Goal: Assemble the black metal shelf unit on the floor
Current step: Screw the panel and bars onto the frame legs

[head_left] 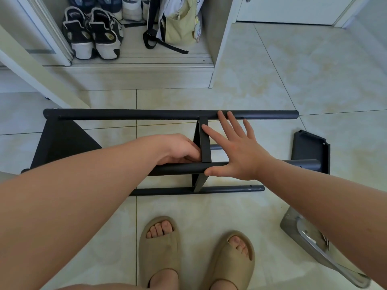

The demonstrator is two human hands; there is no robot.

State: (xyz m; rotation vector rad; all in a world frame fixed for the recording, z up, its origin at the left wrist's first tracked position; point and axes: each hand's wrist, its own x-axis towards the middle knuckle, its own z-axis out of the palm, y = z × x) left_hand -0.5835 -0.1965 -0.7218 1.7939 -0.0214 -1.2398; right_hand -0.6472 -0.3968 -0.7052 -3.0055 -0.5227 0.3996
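Shelf unit (146,114) lies on its side on the tiled floor (272,80) in front of your feet, its poles running left to right, so every joint is within reach from above. One panel (60,143) closes the left end. A second panel (204,139) stands on edge across the middle, spanning from the far pole to the near pole (178,168) and down to the low pole (230,188).

Your left hand (178,149) is curled tight against the left face of that middle panel, right where it meets the near pole. It looks to be gripping the panel's edge to hold it square, though the fingertips are tucked out of sight.

Your right hand (236,151) is spread wide and flat on the other side and holds nothing. Its thumb lies along the near pole, its forefinger touches the panel and its longer fingers reach the far pole. That reads as bracing the frame so the panel cannot slide towards the open right end while you seat it.

A loose panel (310,147) waits on the floor beyond the pole ends at the right, probably the next piece. The pole ends there are bare, so the unit is roughly half built.
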